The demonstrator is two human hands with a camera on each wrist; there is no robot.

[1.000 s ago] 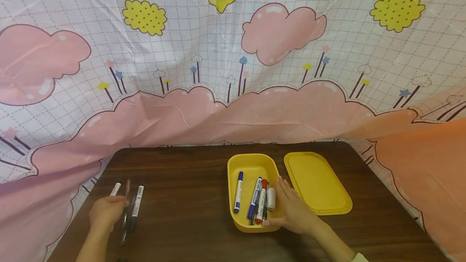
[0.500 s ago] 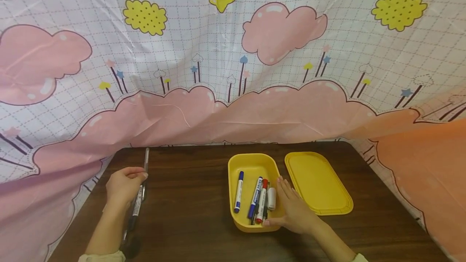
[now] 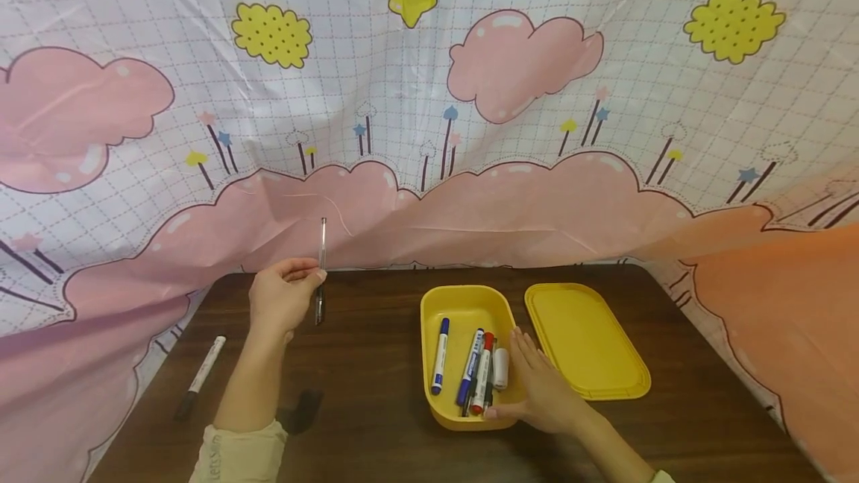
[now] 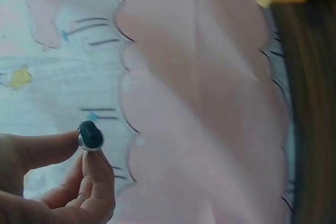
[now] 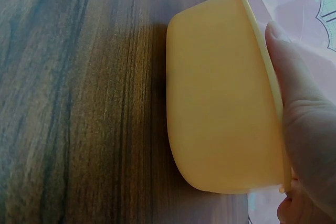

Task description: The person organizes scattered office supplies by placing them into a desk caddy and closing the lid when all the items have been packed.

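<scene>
My left hand (image 3: pixel 282 297) pinches a slim clear-barrelled pen (image 3: pixel 323 244) between thumb and fingers, raised above the back left of the table. The pen stands nearly upright in the head view; in the left wrist view its dark end (image 4: pixel 91 136) faces the camera. My right hand (image 3: pixel 540 386) rests at the near right corner of a yellow box (image 3: pixel 426 334), fingers extended along the right rim, thumb on the near rim. Inside lie a blue-capped marker (image 3: pixel 440 356), another blue marker (image 3: pixel 471 366), a red marker (image 3: pixel 482 375) and a short white cylinder (image 3: pixel 500 369).
A white marker (image 3: pixel 206 365) with a dark end lies on the brown table (image 3: pixel 362 393) at the left. A yellow lid (image 3: pixel 589 341) lies flat to the right of the box. Patterned cloth (image 3: pixel 416 207) hangs behind the table.
My left hand has moved up and to the right with the pen, uncovering the white marker on the left. Another marker seen earlier is now out of sight around my forearm. My right hand stays put.
</scene>
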